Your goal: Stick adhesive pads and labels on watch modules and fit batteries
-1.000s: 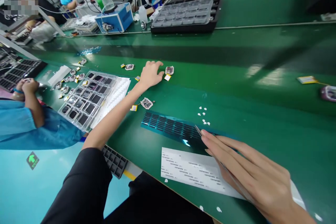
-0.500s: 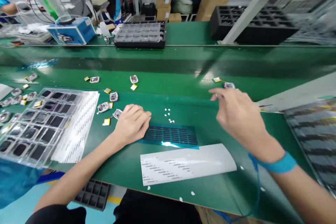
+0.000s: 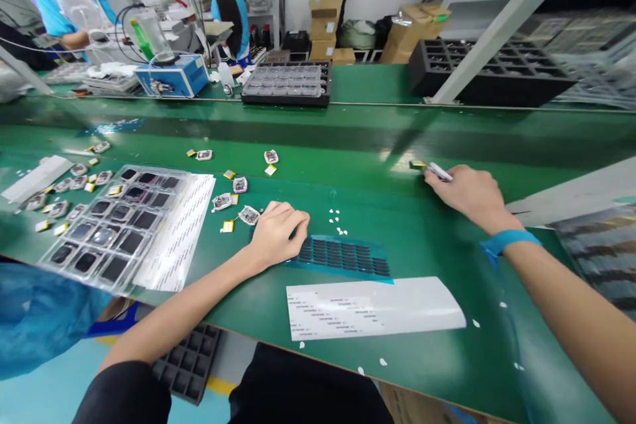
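My left hand (image 3: pixel 278 233) rests with curled fingers on the left end of a blue sheet of small dark pads (image 3: pixel 348 257), next to a small watch-like part (image 3: pixel 248 214). My right hand (image 3: pixel 467 191), with a blue wrist strap (image 3: pixel 507 240), is closed on a small white part (image 3: pixel 440 172) with a yellow tab (image 3: pixel 417 164) at the far right of the green table (image 3: pixel 377 146). A white label sheet (image 3: pixel 372 308) lies near the front edge.
A clear tray of dark parts (image 3: pixel 119 222) on a printed sheet sits left, with several loose small parts (image 3: pixel 233 185) around it. Black trays (image 3: pixel 288 83) and a blue box (image 3: pixel 173 76) stand at the back. A co-worker's blue sleeve (image 3: pixel 40 318) is at the lower left.
My left hand drew back from the far parts to the blue pad sheet. My right hand left the pad sheet, reached right and closed on the small white part. The view swung right.
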Available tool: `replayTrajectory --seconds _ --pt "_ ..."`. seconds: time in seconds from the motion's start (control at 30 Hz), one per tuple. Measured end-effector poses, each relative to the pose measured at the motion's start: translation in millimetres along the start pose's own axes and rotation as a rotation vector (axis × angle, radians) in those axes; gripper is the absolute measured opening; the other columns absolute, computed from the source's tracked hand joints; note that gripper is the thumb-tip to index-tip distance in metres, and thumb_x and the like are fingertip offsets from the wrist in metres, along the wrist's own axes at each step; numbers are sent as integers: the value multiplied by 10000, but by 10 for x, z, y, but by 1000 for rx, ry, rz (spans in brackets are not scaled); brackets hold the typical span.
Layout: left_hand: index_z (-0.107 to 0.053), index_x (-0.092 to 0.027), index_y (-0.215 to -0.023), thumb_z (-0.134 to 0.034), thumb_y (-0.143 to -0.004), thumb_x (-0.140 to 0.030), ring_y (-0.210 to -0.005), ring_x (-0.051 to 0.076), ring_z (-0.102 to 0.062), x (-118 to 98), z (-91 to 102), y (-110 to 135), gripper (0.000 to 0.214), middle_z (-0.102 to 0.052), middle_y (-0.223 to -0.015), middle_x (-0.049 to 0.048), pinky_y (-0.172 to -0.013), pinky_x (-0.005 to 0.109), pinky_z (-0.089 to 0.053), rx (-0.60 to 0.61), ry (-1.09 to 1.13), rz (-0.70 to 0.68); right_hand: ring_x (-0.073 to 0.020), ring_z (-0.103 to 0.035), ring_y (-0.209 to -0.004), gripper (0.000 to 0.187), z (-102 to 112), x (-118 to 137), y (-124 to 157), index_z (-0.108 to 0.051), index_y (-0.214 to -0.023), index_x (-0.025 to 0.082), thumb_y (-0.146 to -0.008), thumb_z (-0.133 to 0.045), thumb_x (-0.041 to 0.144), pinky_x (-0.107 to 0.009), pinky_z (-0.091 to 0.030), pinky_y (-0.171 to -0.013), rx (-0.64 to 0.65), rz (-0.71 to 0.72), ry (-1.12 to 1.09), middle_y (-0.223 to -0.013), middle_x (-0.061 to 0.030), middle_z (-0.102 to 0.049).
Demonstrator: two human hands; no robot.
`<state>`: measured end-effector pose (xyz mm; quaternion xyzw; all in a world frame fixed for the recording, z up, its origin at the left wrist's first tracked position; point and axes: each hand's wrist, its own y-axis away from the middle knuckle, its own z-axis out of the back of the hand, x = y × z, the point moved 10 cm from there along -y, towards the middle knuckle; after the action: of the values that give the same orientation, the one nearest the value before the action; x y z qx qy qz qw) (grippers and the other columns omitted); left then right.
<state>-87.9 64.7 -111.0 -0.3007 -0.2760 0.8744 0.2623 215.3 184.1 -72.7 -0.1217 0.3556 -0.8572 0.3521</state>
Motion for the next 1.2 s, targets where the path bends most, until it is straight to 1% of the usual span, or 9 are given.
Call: replayTrajectory --seconds 0.1,0.17,0.23,0.3,0.4,0.5,0.7,0.97,1.2 --pt "-697 -186 -1014 -509 -1033 -224 -911 221 -691 -68 20 -71 193 -789 -951 77 -825 372 -494 -35 39 76 -66 -410 -254 508 -33 459 -187 -634 -722 177 -1100 -517 495 -158 -232 -318 30 29 -2 -412 21 -504" --pt "-681 -153 -1189 -509 -1060 -277 -1118 245 -665 -87 31 -121 249 -771 -1183 125 -966 399 -509 -61 128 154 -113 -615 -412 300 -41 949 -218 -694 -933 149 -1080 -619 400 -164 -407 -400 102 66 -29 -639 -40 -710" --pt "-646 -126 -1308 -510 -1074 -338 -1215 266 -626 -69 -13 -153 344 -722 -1315 158 -1054 434 -497 -49 309 251 -154 -688 -517 296 32 1475 -183 -671 -1137 120 -1103 -587 403 -213 -436 -410 143 102 -40 -793 -64 -770" --pt "-654 -130 -1307 -516 -1070 -377 -1110 254 -663 -91 -189 -153 369 -744 -1226 145 -996 420 -535 88 561 325 -173 -704 -569 352 102 1930 -118 -629 -1229 108 -1152 -459 406 -280 -411 -392 196 143 -29 -985 -104 -789" --pt "-665 -138 -1254 -485 -1079 -427 -754 170 -677 -221 -481 -35 383 -731 -935 74 -726 311 -575 382 909 420 -135 -648 -514 284 210 2343 -33 -599 -1286 81 -1148 -489 304 -322 -396 -394 189 227 20 -1032 -93 -795" --pt "-639 -134 -1271 -515 -1076 -469 -580 115 -618 -230 -549 94 406 -674 -809 28 -562 236 -529 453 1057 538 -136 -705 -625 279 199 2380 41 -571 -1364 78 -1122 -540 213 -299 -503 -503 188 221 0 -1121 -99 -793" --pt "-576 -108 -1331 -455 -1110 -417 -551 98 -547 -244 -506 201 399 -579 -687 -29 -515 202 -488 381 1145 578 -133 -771 -845 329 234 2231 169 -603 -1376 149 -1052 -646 114 -219 -606 -768 70 64 -124 -1136 -36 -799" --pt "-605 -110 -1300 -398 -1117 -293 -468 78 -417 -312 -334 192 332 -464 -567 -95 -485 206 -374 331 863 475 -153 -784 -809 705 181 2322 209 -349 -1650 144 -1040 -701 169 -230 -641 -739 146 35 -130 -1173 -57 -789" --pt "-535 -30 -1440 -362 -1109 -221 -488 87 -526 -344 -294 203 420 -575 -589 -70 -547 213 -478 325 705 410 -201 -796 -889 733 123 2390 212 -211 -1672 54 -1058 -611 69 -283 -657 -730 195 125 -145 -1285 -137 -723"
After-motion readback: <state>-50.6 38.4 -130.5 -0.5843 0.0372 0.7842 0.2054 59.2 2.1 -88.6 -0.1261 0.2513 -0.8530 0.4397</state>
